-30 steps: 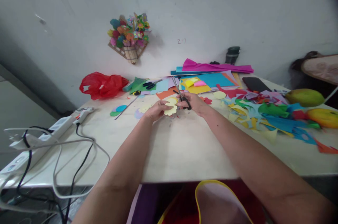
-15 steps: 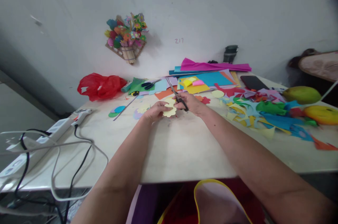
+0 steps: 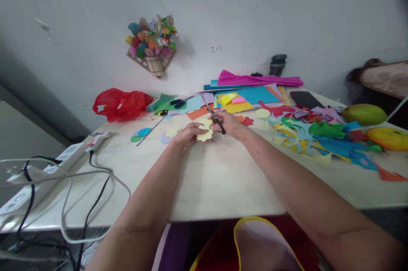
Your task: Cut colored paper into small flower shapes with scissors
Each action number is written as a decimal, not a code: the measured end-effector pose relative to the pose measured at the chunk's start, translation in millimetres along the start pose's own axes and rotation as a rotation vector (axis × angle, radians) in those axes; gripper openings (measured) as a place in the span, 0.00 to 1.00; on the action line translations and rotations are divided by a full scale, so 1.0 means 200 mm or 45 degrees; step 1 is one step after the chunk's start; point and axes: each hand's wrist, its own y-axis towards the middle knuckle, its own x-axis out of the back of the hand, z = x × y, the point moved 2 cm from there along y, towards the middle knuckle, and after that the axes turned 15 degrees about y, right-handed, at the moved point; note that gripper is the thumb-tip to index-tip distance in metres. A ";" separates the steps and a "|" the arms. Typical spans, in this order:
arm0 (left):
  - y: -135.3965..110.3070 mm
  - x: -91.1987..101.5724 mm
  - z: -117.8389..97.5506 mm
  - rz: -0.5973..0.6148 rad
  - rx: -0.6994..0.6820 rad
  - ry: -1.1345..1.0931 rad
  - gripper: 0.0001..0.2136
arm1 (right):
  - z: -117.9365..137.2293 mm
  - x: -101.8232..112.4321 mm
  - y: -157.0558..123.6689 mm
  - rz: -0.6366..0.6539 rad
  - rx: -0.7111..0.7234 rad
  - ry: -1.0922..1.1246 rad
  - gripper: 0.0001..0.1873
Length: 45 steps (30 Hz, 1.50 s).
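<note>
Between my hands is a pale yellow paper flower (image 3: 205, 135) with a scalloped edge. My left hand (image 3: 188, 135) pinches its left side, thumb on top. In my right hand (image 3: 228, 124) is a pair of scissors (image 3: 208, 108), its blades pointing up and away to the left, above the flower. The right fingertips also reach the flower's right edge. Left of my left hand lie a cut pale yellow flower (image 3: 174, 130) and a lilac paper piece (image 3: 165, 138). Red and orange paper flowers (image 3: 247, 121) rest just beyond my right hand.
Paper scraps (image 3: 318, 135) spread across the table's right side, near a green mango (image 3: 363, 114) and a phone (image 3: 306, 100). Coloured sheets (image 3: 255, 96) are stacked at the back. A red plastic bag (image 3: 123, 104), another pair of scissors (image 3: 180, 102) and a power strip (image 3: 47, 177) with cables are leftward.
The scissors and my right hand have shifted very slightly to the left. My left hand keeps its pinch on the yellow paper flower.
</note>
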 end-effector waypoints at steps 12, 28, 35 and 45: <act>0.00 0.01 0.00 -0.005 -0.015 0.009 0.12 | 0.00 0.00 -0.01 0.062 -0.046 0.016 0.16; 0.00 0.02 0.01 0.032 0.012 0.047 0.12 | -0.03 0.01 0.00 0.186 -0.016 0.015 0.17; 0.00 0.01 0.01 0.055 0.015 0.018 0.11 | -0.01 -0.01 -0.02 0.135 -0.055 -0.030 0.16; 0.00 0.01 0.01 0.058 0.011 0.009 0.12 | -0.01 -0.02 0.00 0.122 -0.012 -0.083 0.17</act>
